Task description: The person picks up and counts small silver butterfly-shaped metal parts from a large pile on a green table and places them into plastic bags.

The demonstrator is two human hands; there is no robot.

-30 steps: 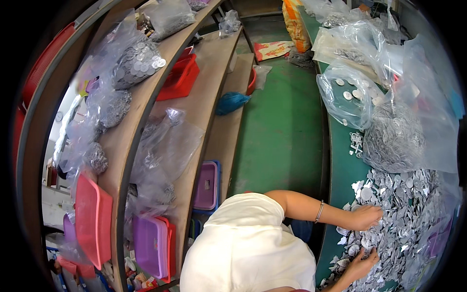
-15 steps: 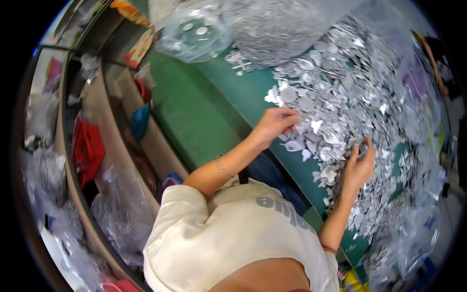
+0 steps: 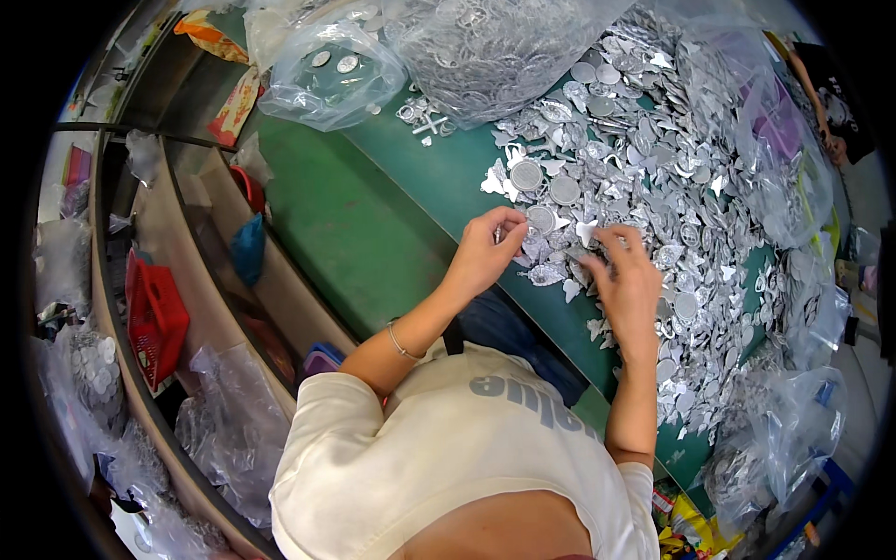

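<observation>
A wide pile of silver-coloured metal charms [image 3: 672, 205] covers much of the green table [image 3: 401, 168]. They are flat discs, butterfly shapes and leaf-like pieces. At the pile's near left edge is my left hand [image 3: 487, 250], thumb and fingers pinched together; what they hold, if anything, is too small to make out. Beside its fingertips lies a round disc charm [image 3: 539, 220]. My right hand [image 3: 627, 280] reaches over the pile, fingers curved and thumb apart, slightly blurred. Close to its fingertips is a bright butterfly-shaped charm [image 3: 586, 231].
A large clear bag of charms [image 3: 495, 56] stands at the far side, with a smaller clear bag [image 3: 336, 79] left of it. Plastic bags line the right edge. Shelving [image 3: 224, 252] on the left holds a red basket [image 3: 157, 322]. Another person's arm [image 3: 810, 93] shows far right.
My right hand has moved left across the pile, closer to my left hand. My left hand stays pinched near the pile's edge. The whole view has shifted slightly.
</observation>
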